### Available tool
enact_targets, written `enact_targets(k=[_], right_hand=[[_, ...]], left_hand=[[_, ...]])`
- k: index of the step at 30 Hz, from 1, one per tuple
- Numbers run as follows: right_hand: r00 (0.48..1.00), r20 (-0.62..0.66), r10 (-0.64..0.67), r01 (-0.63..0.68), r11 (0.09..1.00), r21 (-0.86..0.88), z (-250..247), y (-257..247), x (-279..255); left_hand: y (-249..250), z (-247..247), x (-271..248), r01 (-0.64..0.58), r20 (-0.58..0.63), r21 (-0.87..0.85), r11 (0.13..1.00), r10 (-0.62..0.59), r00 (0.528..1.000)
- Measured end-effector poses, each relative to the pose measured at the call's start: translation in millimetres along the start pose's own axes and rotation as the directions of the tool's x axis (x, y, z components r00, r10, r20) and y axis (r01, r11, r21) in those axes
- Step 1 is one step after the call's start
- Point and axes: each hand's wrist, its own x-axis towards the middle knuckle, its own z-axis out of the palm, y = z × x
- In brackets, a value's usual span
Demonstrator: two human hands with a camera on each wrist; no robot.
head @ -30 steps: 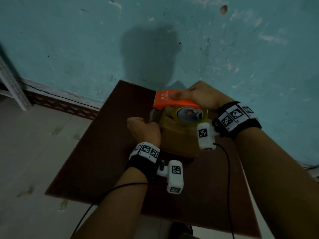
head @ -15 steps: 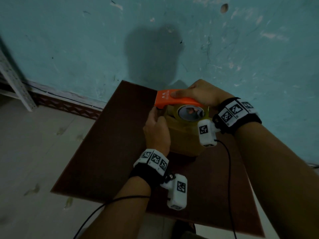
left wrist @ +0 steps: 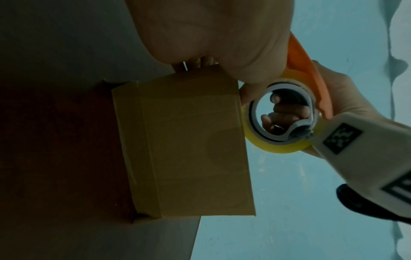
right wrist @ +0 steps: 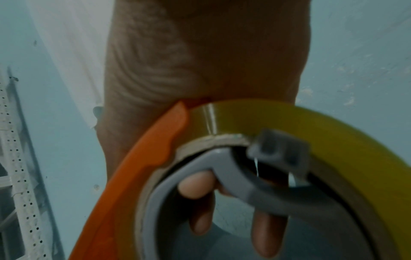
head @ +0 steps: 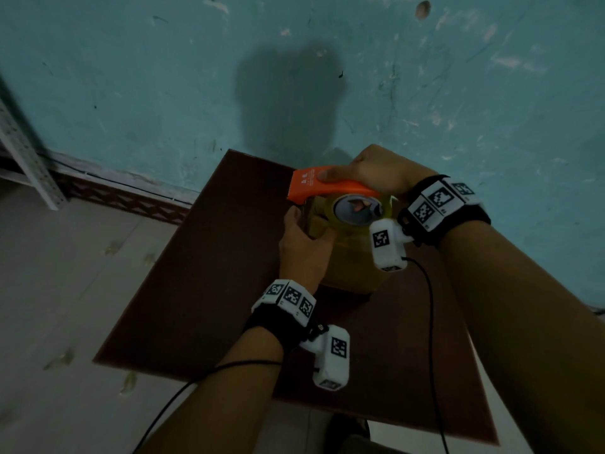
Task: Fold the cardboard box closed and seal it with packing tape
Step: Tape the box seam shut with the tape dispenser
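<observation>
A small cardboard box (head: 350, 267) stands on the brown table (head: 203, 290), its flaps folded down and a strip of tape along it (left wrist: 184, 146). My left hand (head: 302, 229) grips the box's far left corner, thumb on top and fingers down the side. My right hand (head: 366, 170) holds an orange tape dispenser (head: 327, 188) just above the box top, thumb along its back. The dispenser's yellowish tape roll (head: 357, 209) sits over the box. My right fingers (right wrist: 195, 190) curl through the roll's grey core (left wrist: 286, 112).
The table stands against a teal wall (head: 163, 77). A white perforated metal rack (head: 23, 152) is at the far left on the tiled floor (head: 49, 290). Black cables (head: 429, 306) trail from both wrist cameras across the table's near part.
My left hand has gone from a fist at the box's near left corner forward along its left side to the far corner under the dispenser's front. The dispenser has barely shifted.
</observation>
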Motion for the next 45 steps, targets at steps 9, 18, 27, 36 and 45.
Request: enact_targets(k=[9,18,27,36,45], right_hand=[[1.0,0.0,-0.03,0.03,0.998,-0.053,-1,0,-1],[1.0,0.001,-0.016,0.016,0.987,-0.161,-5,0,-5],[0.999,0.026,0.036,-0.03,0.978,-0.208,-22,7,-11],[0.993,0.089,0.073,-0.05,0.97,-0.239,-23,16,-12],[0.988,0.131,0.081,-0.045,0.965,-0.257,-20,19,-7]], left_hand=[[-8,5,4,0.017,0.088,-0.026,1.0,-0.015,0.996],[-10,8,4,-0.022,0.091,-0.03,0.999,0.024,0.996],[-14,7,6,-0.082,0.101,0.048,0.995,0.077,0.992],[-10,3,10,-0.098,0.128,0.118,0.988,0.083,0.988],[-13,-7,37,-0.24,0.296,0.017,0.971,0.224,0.928]])
